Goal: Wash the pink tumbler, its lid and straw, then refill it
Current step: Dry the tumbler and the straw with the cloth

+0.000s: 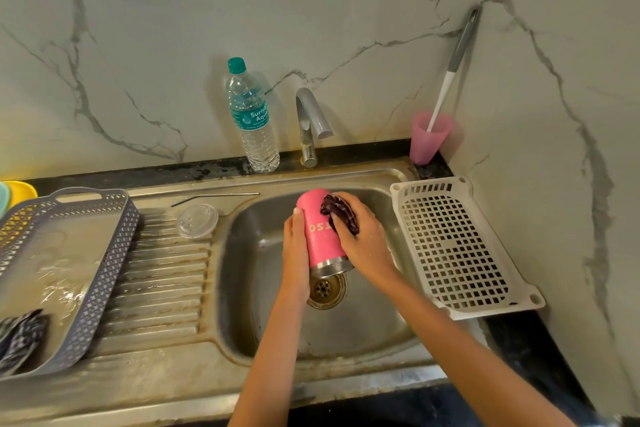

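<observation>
Left hand: the left hand [295,246] wraps its grip round the pink tumbler [320,229], held over the sink basin [363,329] with its steel mouth tipped down above the drain [325,289].
Right hand: the right hand [363,236] presses a dark scrubber [339,213] against the tumbler's far side, fingers pinched on it.
Open room: basin clear around the hands; grey basket [104,288] crowds the desk's left edge, white basket [460,246] the right.
Lid and straw: clear lid [197,220] and metal straw [214,197] lie on the drainboard, left of the basin.
Writing: tumbler shows upside-down letters, "OSTO" or so; the water bottle [252,121] at the back edge reads "Suriya Aqua", partly cut.
Far corner: tap [310,121], then pink cup [429,137] holding a brush [453,69].
</observation>
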{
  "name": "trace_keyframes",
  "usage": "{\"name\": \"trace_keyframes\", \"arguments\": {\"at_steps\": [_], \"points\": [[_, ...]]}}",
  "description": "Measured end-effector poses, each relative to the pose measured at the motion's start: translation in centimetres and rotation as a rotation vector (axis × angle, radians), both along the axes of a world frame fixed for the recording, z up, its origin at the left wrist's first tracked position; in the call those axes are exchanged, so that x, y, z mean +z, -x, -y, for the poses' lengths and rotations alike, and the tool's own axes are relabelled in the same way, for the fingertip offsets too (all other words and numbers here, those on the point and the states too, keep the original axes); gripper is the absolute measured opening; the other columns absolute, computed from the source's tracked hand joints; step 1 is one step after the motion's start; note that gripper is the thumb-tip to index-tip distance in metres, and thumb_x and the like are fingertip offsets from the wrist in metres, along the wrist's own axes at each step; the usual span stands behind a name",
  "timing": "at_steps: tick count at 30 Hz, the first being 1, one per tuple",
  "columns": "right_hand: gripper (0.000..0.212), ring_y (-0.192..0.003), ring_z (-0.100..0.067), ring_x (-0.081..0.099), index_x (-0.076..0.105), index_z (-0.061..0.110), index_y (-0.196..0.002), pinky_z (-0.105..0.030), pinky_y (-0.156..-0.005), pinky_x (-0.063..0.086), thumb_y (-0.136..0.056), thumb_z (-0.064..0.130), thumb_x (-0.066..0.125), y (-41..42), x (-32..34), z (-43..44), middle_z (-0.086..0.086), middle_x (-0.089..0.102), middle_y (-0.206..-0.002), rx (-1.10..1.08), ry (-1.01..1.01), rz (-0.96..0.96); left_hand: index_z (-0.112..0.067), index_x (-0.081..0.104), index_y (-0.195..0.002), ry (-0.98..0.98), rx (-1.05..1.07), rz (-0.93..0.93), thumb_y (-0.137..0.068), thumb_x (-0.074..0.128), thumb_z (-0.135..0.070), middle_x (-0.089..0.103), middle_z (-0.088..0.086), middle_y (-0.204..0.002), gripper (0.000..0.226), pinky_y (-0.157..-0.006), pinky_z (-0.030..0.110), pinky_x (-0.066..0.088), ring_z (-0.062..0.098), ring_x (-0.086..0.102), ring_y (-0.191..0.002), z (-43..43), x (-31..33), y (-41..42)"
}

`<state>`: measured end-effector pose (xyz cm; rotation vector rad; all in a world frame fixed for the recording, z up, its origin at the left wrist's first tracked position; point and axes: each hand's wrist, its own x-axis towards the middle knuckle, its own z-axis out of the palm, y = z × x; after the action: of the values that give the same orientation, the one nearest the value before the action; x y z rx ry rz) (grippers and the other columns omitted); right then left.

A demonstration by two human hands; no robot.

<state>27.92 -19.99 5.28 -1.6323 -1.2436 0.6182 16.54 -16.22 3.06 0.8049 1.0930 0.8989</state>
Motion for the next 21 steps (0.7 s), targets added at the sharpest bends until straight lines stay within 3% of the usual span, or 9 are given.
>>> {"name": "trace_keyframes", "arguments": {"at_steps": [3,5,9,13,16,20,21], "points": [[0.042,-0.119,-0.008,0.05,0.051,0.032,-0.133,-0.034,-0.103,0.044,-0.093,0.022,0.059,0.7,-0.4,0.3,0.005,0.054,-0.131,-0.039,-0.015,0.076,-0.028,0.047,-0.134,0.023,-0.138,-0.038,-0.083,0.051,-0.071,0.066,0.007,-0.119,0.066,-0.062,0.028,0.059,0.02,0.072,-0.093,-0.8,0.9,0.4],[0.044,-0.119,-0.011,0.051,0.052,0.031,-0.133,-0.031,-0.103,0.043,-0.091,0.019,0.06,1.1,-0.1,0.1,0.003,0.054,-0.131,-0.035,-0.038,0.127,-0.026,0.049,-0.133,0.016,-0.162,-0.029,-0.077,0.055,-0.071,0.067,0.007,-0.117,0.072,-0.059,0.024,0.057,0.017,0.073,-0.09,-0.6,1.8,0.7],[0.044,-0.117,-0.011,0.051,0.055,0.029,-0.13,-0.029,-0.102,0.042,-0.089,0.016,0.062,1.2,1.4,-1.0,0.005,0.055,-0.13,0.0,-0.111,0.188,-0.02,0.053,-0.131,0.088,-0.148,0.171,-0.093,0.054,-0.053,0.072,0.012,-0.112,0.05,-0.064,0.035,0.059,0.026,0.073,-0.093,0.3,3.0,1.3],[0.036,-0.113,-0.004,0.051,0.052,0.033,-0.132,-0.029,-0.1,0.043,-0.097,0.032,0.055,0.4,3.5,-2.2,0.009,0.058,-0.126,-0.06,-0.026,-0.066,-0.019,0.058,-0.12,0.137,-0.191,0.279,-0.085,0.061,-0.044,0.076,0.009,-0.098,0.042,-0.081,0.045,0.057,0.025,0.073,-0.089,0.8,3.7,1.2],[0.036,-0.113,-0.008,0.053,0.049,0.036,-0.134,-0.033,-0.101,0.045,-0.098,0.039,0.051,0.2,4.4,-2.0,0.011,0.056,-0.125,-0.012,0.049,-0.124,-0.019,0.058,-0.116,0.148,-0.086,0.337,-0.082,0.063,-0.042,0.076,0.007,-0.09,0.041,-0.079,0.045,0.056,0.023,0.073,-0.082,0.9,3.5,0.7],[0.033,-0.11,-0.002,0.051,0.05,0.036,-0.132,-0.03,-0.101,0.043,-0.099,0.033,0.051,1.0,3.2,0.4,0.018,0.056,-0.12,0.055,0.053,-0.073,-0.014,0.055,-0.129,0.145,0.062,0.417,-0.08,0.07,-0.051,0.07,0.016,-0.112,0.064,-0.079,0.044,0.058,0.028,0.069,-0.096,0.5,2.7,0.9],[0.033,-0.111,-0.002,0.053,0.052,0.035,-0.13,-0.03,-0.102,0.044,-0.098,0.029,0.053,1.4,2.7,1.1,0.016,0.058,-0.121,0.065,0.016,-0.059,-0.012,0.058,-0.126,0.151,0.058,0.425,-0.083,0.066,-0.052,0.07,0.016,-0.11,0.06,-0.079,0.043,0.059,0.027,0.069,-0.094,0.6,2.6,1.1]]}}
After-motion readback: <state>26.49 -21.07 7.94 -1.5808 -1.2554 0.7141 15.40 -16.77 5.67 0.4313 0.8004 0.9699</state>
